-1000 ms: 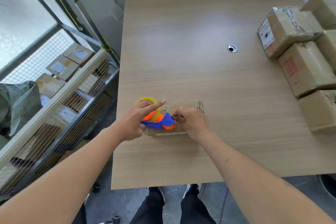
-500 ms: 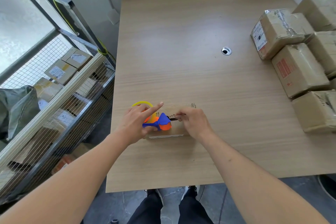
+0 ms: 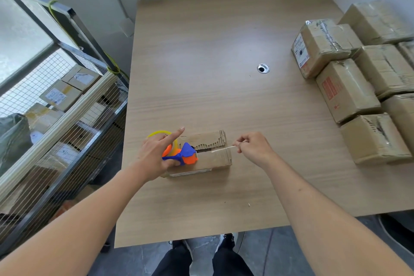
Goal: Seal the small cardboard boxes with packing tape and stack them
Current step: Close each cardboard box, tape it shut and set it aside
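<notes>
We count one small cardboard box (image 3: 202, 154) on the tabletop (image 3: 201, 69). Our left hand (image 3: 156, 154) grips one tape dispenser (image 3: 181, 153) atop it; our right hand (image 3: 255, 149) pinches the tape end (image 3: 224, 148). Seven sealed boxes (image 3: 346, 89) sit right.

wooden table (image 3: 201, 56) | grommet hole (image 3: 263, 68) | wire cart (image 3: 67, 119) left

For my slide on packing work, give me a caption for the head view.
Left hand holds the tape dispenser on a small box; right hand pulls tape across it.
</notes>
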Action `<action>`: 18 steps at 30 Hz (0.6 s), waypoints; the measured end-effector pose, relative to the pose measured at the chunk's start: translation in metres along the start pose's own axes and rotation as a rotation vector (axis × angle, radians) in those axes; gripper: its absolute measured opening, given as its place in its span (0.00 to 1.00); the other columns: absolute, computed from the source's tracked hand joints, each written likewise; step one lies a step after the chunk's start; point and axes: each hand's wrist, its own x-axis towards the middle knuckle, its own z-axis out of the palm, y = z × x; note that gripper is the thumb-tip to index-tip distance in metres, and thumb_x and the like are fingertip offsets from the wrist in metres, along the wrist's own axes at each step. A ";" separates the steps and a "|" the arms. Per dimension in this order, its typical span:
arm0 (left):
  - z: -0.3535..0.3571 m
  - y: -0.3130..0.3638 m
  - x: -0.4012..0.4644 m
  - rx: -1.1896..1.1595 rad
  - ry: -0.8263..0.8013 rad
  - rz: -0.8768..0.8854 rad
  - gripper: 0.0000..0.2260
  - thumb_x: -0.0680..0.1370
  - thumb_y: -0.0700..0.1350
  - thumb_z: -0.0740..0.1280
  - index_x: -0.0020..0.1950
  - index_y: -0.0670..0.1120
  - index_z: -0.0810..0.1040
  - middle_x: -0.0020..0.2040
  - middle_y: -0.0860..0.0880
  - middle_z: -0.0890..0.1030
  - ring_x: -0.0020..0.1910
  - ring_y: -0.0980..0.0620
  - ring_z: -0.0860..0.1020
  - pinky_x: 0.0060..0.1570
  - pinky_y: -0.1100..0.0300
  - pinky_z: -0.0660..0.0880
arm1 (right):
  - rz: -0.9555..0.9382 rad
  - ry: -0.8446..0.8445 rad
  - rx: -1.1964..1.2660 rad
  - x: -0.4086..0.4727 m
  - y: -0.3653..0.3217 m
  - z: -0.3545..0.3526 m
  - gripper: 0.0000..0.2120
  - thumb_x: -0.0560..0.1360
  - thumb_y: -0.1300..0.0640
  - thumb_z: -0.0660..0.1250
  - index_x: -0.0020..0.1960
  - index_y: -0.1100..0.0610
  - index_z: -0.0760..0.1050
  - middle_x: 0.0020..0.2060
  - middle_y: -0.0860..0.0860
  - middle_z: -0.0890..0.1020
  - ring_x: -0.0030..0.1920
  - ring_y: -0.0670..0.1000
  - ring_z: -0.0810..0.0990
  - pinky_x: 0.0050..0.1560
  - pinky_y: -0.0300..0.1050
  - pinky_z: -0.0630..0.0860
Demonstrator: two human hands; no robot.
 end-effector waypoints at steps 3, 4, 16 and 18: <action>0.000 0.001 0.002 -0.018 -0.016 -0.002 0.48 0.68 0.55 0.81 0.81 0.63 0.57 0.50 0.52 0.76 0.49 0.49 0.72 0.54 0.49 0.72 | 0.010 -0.018 -0.020 0.012 0.003 0.003 0.06 0.77 0.57 0.71 0.42 0.53 0.83 0.32 0.48 0.85 0.39 0.45 0.83 0.42 0.40 0.73; 0.001 0.002 0.001 -0.032 -0.017 0.001 0.49 0.67 0.54 0.82 0.81 0.63 0.58 0.50 0.52 0.76 0.49 0.49 0.72 0.54 0.48 0.73 | 0.004 -0.034 -0.033 0.016 0.005 0.004 0.06 0.77 0.57 0.71 0.42 0.53 0.83 0.32 0.48 0.84 0.38 0.44 0.83 0.41 0.40 0.72; 0.001 0.008 0.001 -0.092 0.015 -0.010 0.48 0.66 0.49 0.83 0.81 0.57 0.61 0.50 0.49 0.77 0.53 0.47 0.73 0.54 0.54 0.69 | 0.019 -0.085 0.038 0.034 0.028 0.033 0.07 0.78 0.51 0.73 0.54 0.43 0.79 0.37 0.47 0.86 0.43 0.44 0.83 0.44 0.38 0.72; 0.001 0.008 0.000 -0.088 0.027 -0.007 0.48 0.66 0.50 0.83 0.81 0.57 0.62 0.49 0.49 0.77 0.52 0.47 0.73 0.54 0.53 0.71 | 0.016 -0.068 -0.023 0.030 0.033 0.033 0.12 0.78 0.45 0.72 0.60 0.41 0.77 0.43 0.49 0.85 0.49 0.49 0.81 0.49 0.41 0.72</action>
